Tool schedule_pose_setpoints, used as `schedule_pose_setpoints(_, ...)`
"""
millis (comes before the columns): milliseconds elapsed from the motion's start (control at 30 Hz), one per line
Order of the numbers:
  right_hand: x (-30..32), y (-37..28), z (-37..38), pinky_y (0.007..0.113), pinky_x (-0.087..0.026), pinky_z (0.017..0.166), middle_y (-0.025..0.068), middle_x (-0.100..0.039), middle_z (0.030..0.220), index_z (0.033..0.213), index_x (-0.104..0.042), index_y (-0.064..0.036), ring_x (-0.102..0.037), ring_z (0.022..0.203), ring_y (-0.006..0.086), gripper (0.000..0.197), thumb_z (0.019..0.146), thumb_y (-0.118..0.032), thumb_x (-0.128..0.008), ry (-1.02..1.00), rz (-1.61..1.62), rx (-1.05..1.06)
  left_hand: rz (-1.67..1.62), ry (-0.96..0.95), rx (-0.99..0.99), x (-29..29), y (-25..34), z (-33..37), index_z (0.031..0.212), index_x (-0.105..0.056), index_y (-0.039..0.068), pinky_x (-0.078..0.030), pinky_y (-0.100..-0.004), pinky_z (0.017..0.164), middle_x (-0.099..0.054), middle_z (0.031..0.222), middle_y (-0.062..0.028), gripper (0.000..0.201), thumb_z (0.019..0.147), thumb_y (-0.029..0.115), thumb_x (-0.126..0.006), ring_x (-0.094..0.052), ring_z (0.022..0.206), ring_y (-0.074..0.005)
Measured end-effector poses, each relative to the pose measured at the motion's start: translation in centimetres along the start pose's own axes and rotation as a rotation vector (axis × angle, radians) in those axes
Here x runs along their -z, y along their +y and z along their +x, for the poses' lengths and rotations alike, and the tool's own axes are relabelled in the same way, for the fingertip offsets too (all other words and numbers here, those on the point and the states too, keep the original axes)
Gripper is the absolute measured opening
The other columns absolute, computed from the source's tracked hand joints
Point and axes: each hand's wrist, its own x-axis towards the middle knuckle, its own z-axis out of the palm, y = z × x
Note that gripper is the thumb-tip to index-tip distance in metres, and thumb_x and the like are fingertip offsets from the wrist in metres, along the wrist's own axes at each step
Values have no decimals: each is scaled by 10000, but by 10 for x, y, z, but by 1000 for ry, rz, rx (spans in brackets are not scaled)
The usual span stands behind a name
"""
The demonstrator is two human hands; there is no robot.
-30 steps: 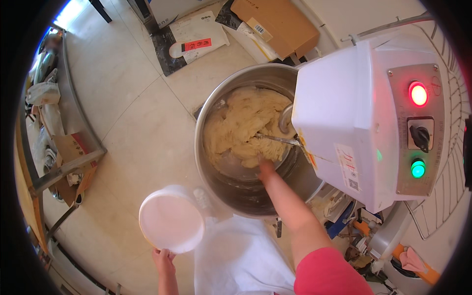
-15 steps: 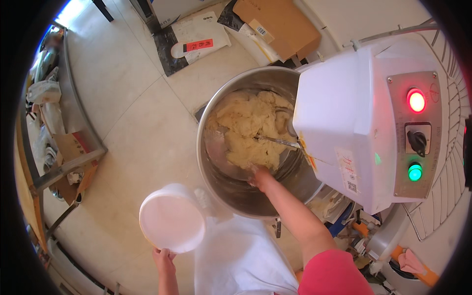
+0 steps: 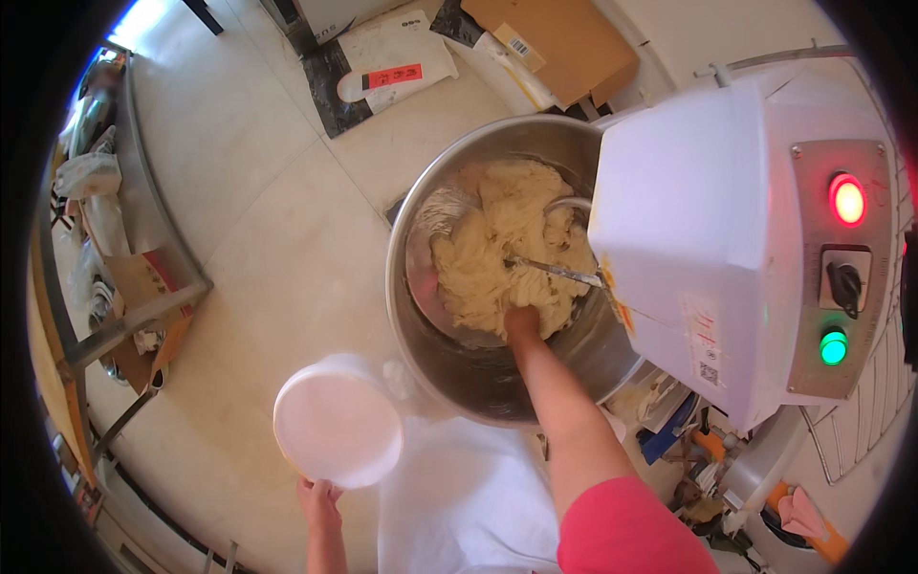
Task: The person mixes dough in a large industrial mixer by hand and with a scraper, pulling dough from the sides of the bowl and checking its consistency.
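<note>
Dough (image 3: 473,273) surrounds the right hand's (image 3: 523,327) hidden fingers, their grip impossible to tell, inside a steel bowl (image 3: 459,375); the metal bar (image 3: 559,272) just beyond could snag them should it turn. The left hand (image 3: 320,497) pinches a white bucket's (image 3: 339,421) rim, droppable if that hold loosens.

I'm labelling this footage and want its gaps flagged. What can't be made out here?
All in the head view:
Right hand: fingertips hidden at the dough; grip unclear.
Left hand: some fingers hidden by the white tub and the hand itself.
Metal hook: one end hidden by the white mixer head.
Pinkish-red sleeve: cut off by the lower edge.
Shelf items, far left: too small and blurred to identify.
</note>
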Motion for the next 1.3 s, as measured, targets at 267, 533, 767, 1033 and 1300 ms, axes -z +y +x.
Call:
schedule_pose_setpoints(267, 53, -60, -118, 326, -291, 894, 258, -366, 1142, 1145, -327, 47, -343, 1100, 306, 704, 640, -322, -652, 126, -540, 632, -150, -41, -42, 1, 10, -2, 726, -390, 28, -280, -157, 362, -413, 626, -2, 179, 576, -65, -361, -346, 461, -44)
schedule_pose_setpoints(533, 19, -71, -67, 402, -347, 803, 261, -381, 1053, 1111, -373, -50, -404, 954, 378, 487, 661, -77, -557, 52, -263, 473, -112, -11, -14, -4, 4, -2, 726, -387, 29, -261, -165, 360, -412, 619, -7, 176, 577, -62, -371, -336, 452, -43)
schedule_pose_setpoints(767, 39, -54, -92, 392, -330, 838, 271, -316, 1126, 1190, -275, -63, -356, 1025, 383, 567, 687, -92, -537, -185, -355, 645, -71, -98, -12, 7, -4, 3, 750, -391, 34, -306, -180, 379, -436, 667, -24, 184, 578, -29, -372, -390, 492, -72)
schedule_pose_setpoints(1033, 69, -37, -93, 384, -322, 864, 265, -186, 1224, 1233, -242, -106, -302, 1076, 404, 610, 683, -78, -505, 88, -932, 671, -169, -12, -56, 0, 3, 2, 726, -386, 27, -218, -174, 352, -405, 606, -2, 174, 581, -66, -358, -300, 415, -43)
schedule_pose_setpoints(1300, 47, -55, -42, 420, -388, 764, 260, -280, 1177, 1150, -341, -85, -428, 962, 370, 499, 688, -65, -529, -216, -815, 602, -91, 38, -2, -3, 3, -1, 757, -399, 17, -297, -173, 374, -421, 640, -14, 199, 572, -50, -367, -366, 462, -62)
